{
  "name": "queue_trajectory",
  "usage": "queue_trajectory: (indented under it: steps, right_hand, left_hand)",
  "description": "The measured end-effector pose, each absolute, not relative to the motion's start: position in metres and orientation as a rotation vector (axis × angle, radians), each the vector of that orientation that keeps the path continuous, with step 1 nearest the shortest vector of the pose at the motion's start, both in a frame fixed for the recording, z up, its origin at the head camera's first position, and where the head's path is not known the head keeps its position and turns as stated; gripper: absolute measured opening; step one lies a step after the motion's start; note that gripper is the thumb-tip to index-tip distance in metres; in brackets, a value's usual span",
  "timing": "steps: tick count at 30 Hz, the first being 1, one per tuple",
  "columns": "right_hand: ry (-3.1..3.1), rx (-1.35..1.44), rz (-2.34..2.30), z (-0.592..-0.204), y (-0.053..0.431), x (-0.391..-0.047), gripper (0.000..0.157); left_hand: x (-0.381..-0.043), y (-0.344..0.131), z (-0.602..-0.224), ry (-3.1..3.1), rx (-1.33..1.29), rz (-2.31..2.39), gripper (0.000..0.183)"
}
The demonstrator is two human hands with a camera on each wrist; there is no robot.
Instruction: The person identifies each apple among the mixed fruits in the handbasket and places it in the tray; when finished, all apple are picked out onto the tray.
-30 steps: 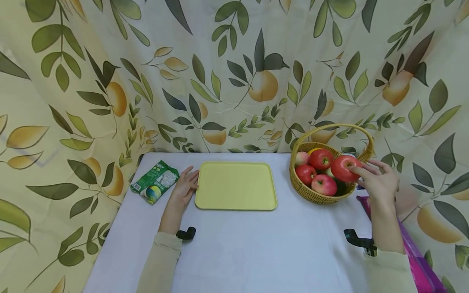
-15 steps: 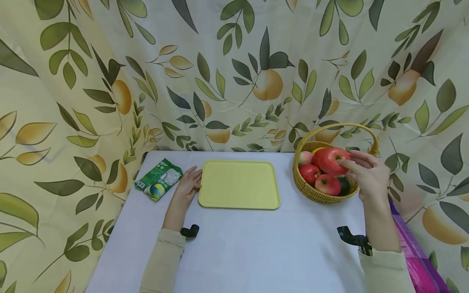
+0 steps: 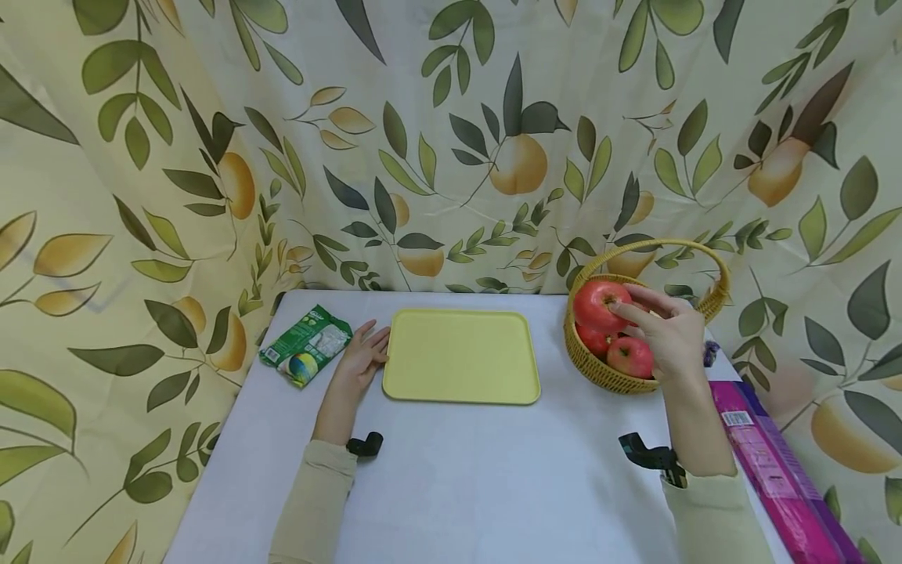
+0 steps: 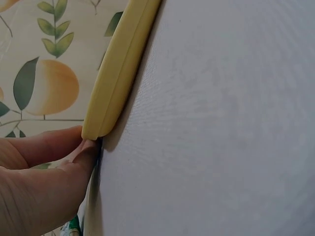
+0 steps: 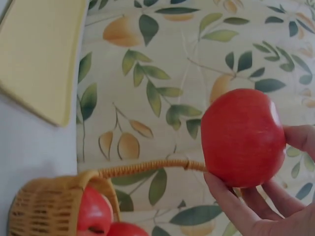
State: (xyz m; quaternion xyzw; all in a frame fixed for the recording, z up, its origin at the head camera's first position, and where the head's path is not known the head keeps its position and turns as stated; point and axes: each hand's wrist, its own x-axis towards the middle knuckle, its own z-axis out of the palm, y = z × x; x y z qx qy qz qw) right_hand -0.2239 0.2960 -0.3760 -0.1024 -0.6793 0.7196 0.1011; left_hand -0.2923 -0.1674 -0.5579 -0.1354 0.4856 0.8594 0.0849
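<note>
Two apples [image 3: 620, 348] in basket [image 3: 599, 374]; tray [image 3: 461, 356] bare.

red apple [image 3: 597, 304], held above wicker basket [image 3: 599, 372]

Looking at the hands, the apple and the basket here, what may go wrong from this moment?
The right hand holds the red apple with fingertips only, above the basket; it might slip and fall onto the other apples. The basket handle arches close by, so the hand or apple may knock it. The left hand merely touches the edge of the yellow tray, so the tray could slide on the white table if bumped.
</note>
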Motion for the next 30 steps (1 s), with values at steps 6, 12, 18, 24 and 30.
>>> queue_trajectory:
  steps: [6, 12, 18, 24, 30]
  right_hand:
    - [-2.083, -0.365, 2.125, -0.376, 0.277, -0.230, 0.065]
    - [-2.075, -0.340, 2.165, -0.380, 0.262, -0.240, 0.066]
    - [-2.067, -0.308, 2.192, -0.383, 0.247, -0.250, 0.059]
    - [-2.057, -0.257, 2.253, -0.389, 0.233, -0.259, 0.054]
    - [-2.057, -0.231, 2.277, -0.395, 0.218, -0.272, 0.053]
  left_hand:
    - [-0.292, -0.168, -0.560, 1.399, -0.373, 2.584, 0.105]
    - [-0.292, -0.168, -0.561, 1.391, -0.386, 2.593, 0.105]
    - [-0.293, -0.169, -0.562, 1.387, -0.401, 2.595, 0.105]
    - [-0.293, -0.168, -0.561, 1.390, -0.398, 2.595, 0.105]
    - [-0.292, -0.168, -0.560, 1.396, -0.378, 2.610, 0.104]
